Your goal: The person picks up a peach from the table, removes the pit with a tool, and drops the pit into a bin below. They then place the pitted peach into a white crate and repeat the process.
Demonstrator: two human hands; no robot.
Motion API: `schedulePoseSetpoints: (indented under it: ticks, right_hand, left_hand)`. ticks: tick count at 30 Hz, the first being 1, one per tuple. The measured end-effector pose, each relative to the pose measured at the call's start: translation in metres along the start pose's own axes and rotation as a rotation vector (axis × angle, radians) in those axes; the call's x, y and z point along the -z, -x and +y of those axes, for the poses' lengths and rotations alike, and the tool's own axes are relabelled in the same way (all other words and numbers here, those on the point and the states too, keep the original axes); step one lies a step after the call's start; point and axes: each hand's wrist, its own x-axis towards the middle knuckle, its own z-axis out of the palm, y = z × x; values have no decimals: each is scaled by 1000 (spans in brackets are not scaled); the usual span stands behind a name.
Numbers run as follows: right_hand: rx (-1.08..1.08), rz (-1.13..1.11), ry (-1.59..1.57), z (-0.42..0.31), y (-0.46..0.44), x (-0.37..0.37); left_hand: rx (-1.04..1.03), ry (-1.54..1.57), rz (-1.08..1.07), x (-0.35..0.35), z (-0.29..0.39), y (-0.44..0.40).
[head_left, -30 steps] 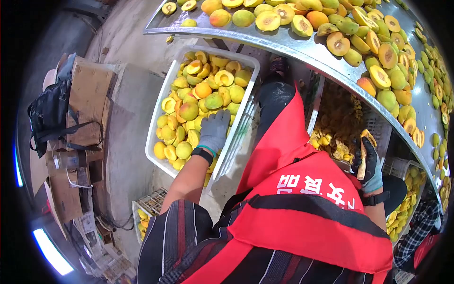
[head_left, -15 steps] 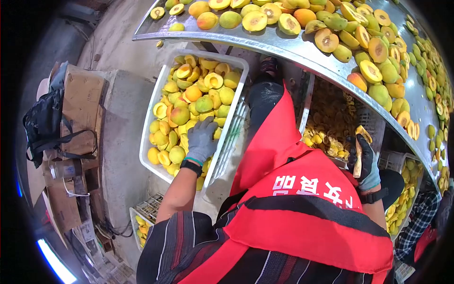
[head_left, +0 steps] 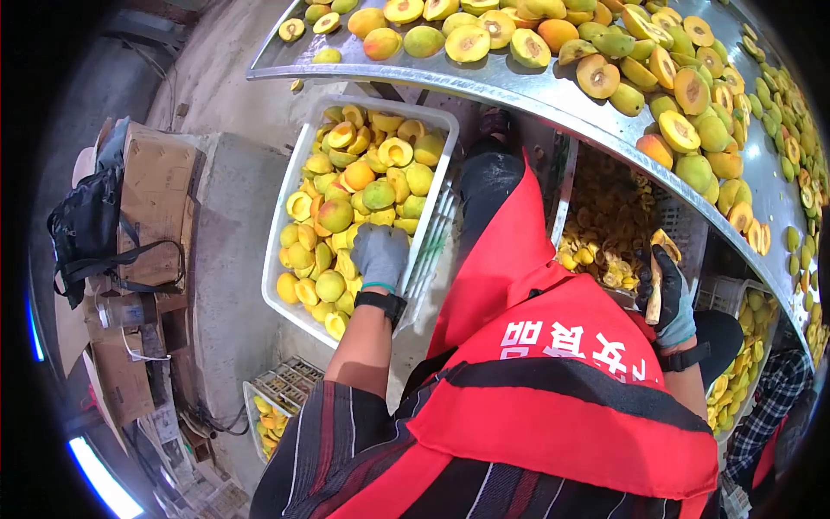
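Observation:
My left hand, in a grey glove, rests on the right side of a white crate full of halved yellow-green fruit. Its fingers curl down over the fruit, and whatever may be under them is hidden. My right hand, in a dark and grey glove, is closed around the wooden handle of a tool, beside the metal table's edge. A curved, yellowish end of the tool shows above the fingers.
A metal table bearing many halved fruits curves across the top and right. Under it is a bin of fruit scraps. Another fruit crate stands at right, near a person's checked sleeve. Cardboard boxes and a black bag are at left.
My left hand has drawn back slightly toward the crate's near right edge, and its fingers have gone from spread to curled. My right hand still holds the tool.

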Motion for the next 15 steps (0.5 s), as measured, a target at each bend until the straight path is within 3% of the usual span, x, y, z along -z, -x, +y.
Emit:
schedulePoseSetpoints:
  ticks: [1, 5, 9, 11, 13, 15]
  right_hand:
    - [-24, -67, 3, -3, 0, -1]
    - [21, 59, 15, -3, 7, 5]
    - [-16, 17, -42, -10, 16, -3]
    - [35, 4, -51, 1, 4, 13]
    - [91, 0, -71, 4, 0, 19]
    - [-3, -27, -23, 0, 5, 18]
  left_hand:
    - [-2, 6, 6, 8, 3, 5]
    - [-220, -102, 30, 6, -17, 14]
    - [-300, -205, -86, 14, -9, 9]
    - [-306, -378, -249, 21, -2, 6]
    - [-315, -340, -241, 23, -7, 10]
    - [-381, -200, -105, 14, -23, 11]
